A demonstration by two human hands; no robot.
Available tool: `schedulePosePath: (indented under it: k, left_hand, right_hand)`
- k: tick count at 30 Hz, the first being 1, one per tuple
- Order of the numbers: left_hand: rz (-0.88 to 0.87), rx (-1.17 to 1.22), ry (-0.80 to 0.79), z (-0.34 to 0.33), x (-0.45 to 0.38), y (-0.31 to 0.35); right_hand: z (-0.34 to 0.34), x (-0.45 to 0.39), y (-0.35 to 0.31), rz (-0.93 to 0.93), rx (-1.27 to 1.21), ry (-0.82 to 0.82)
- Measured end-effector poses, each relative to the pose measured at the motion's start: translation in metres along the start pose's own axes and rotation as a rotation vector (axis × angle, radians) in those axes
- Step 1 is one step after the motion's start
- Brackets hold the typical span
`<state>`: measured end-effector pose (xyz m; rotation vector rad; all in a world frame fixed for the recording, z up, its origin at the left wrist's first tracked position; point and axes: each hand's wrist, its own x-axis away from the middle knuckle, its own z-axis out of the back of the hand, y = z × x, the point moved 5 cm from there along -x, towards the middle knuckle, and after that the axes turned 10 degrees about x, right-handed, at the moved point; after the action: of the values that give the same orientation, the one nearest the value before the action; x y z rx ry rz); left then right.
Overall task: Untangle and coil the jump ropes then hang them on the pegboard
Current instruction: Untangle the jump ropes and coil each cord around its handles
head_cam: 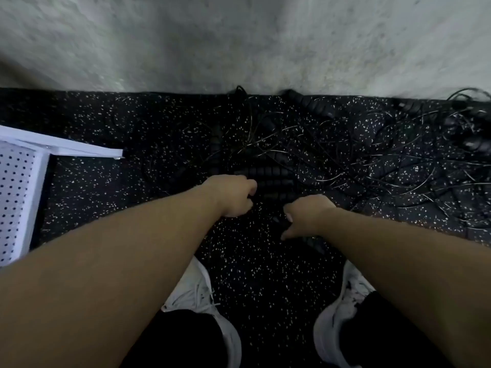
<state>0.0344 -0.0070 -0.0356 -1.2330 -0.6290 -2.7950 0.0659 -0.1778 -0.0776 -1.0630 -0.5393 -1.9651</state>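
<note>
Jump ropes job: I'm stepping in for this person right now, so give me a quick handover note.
Left hand: fingers curled at the ribbed black handles; the grip itself is hidden.
Right hand: curled round a dark handle near the floor.
Jump ropes: one tangled heap on the speckled floor, against the wall.
Pegboard: at the left, nothing visibly hung.
Done: nothing coiled.
Left: untangle, coil, hang.
</note>
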Motion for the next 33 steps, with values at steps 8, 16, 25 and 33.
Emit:
schedulePosePath:
  k: [8,16,25,33]
  left_hand:
    - [0.023,-0.066,-0.080,0.000,0.001,0.002]
    - [0.028,-0.075,0.038,0.057,0.053,0.022]
    - [0.067,0.136,0.270,0.112,0.158,0.041]
    - [0.062,0.786,0.489,0.129,0.238,0.074]
  right_hand:
    - [-0.007,-0.001,0.004,-0.045,-0.098,0.109]
    - [0.059,0.061,0.035,-0.088,-0.372,0.160]
    - [0.145,0.168,0.027,-0.031,-0.760,0.384]
    - [0.203,0.289,0.025,0.038,-1.054,0.700]
